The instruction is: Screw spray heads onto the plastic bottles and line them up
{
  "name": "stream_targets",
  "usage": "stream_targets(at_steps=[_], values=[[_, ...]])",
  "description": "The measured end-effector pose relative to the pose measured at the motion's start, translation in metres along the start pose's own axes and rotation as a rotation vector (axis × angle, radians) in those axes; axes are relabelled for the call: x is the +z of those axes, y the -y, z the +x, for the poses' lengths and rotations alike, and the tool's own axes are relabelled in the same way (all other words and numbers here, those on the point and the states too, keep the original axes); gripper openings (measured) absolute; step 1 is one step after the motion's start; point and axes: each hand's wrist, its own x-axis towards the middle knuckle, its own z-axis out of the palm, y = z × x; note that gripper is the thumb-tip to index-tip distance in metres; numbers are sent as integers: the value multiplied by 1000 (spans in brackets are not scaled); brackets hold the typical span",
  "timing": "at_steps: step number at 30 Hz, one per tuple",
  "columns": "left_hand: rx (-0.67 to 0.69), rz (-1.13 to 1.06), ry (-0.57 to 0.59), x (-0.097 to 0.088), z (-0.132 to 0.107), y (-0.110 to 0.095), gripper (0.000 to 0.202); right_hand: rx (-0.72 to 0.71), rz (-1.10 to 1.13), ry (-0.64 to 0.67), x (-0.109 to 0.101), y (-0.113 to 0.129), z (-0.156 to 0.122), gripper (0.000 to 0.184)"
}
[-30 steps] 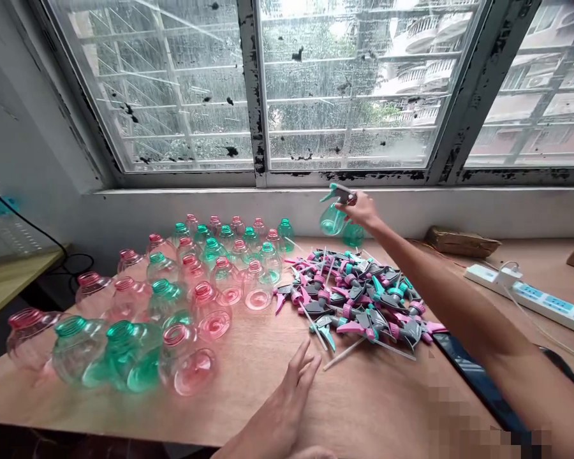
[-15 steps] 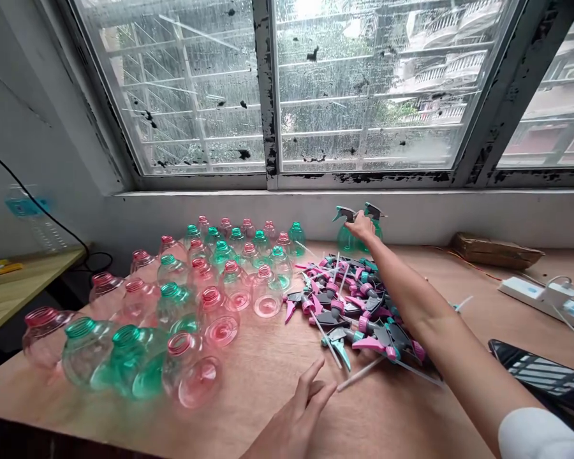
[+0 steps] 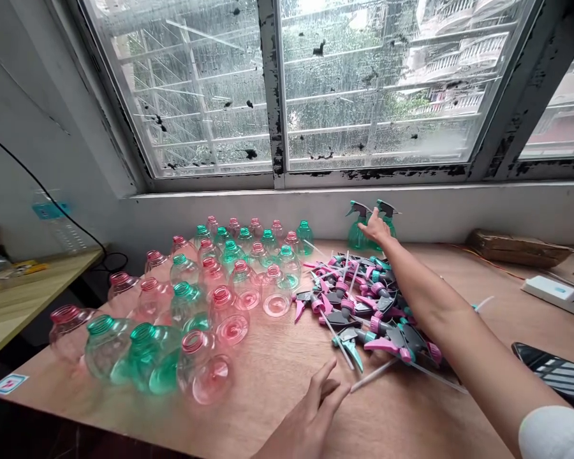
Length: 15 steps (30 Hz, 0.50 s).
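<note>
At the back of the table, by the wall, my right hand (image 3: 377,229) is in front of two green spray bottles with trigger heads on. Its fingers are spread, and it seems to hold nothing. The left spray bottle (image 3: 357,234) is beside the fingers; the right spray bottle (image 3: 388,224) is partly hidden behind the hand. My left hand (image 3: 316,401) is low at the front, open, its index finger extended and others bent. Nearest to it lies a pile of loose pink, grey and teal trigger sprayers (image 3: 347,306) with white tubes.
Pink and green bottles without tops, such as a pink bottle (image 3: 205,370) and a green bottle (image 3: 155,357), stand in rows at left. A black phone-like device (image 3: 555,376), a white power strip (image 3: 555,290) and a brown package (image 3: 519,247) lie at right.
The view has shifted, so the scene sits farther right. My right hand's fingers look more spread beside the spray bottles. My left hand keeps nearly the same pose.
</note>
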Motion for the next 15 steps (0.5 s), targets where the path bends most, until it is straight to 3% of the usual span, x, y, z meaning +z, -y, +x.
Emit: stream_targets(at_steps=[8,12,15], values=[[43,-26,24,-4,1,-2,99,-49,-55,135,-1,-10,-15,38],[28,-31,26,-5,0,-3,89,-89,-76,240,-8,-11,-27,35],[27,-48,35,-8,1,-3,88,-150,-81,280,-27,-6,-31,34]])
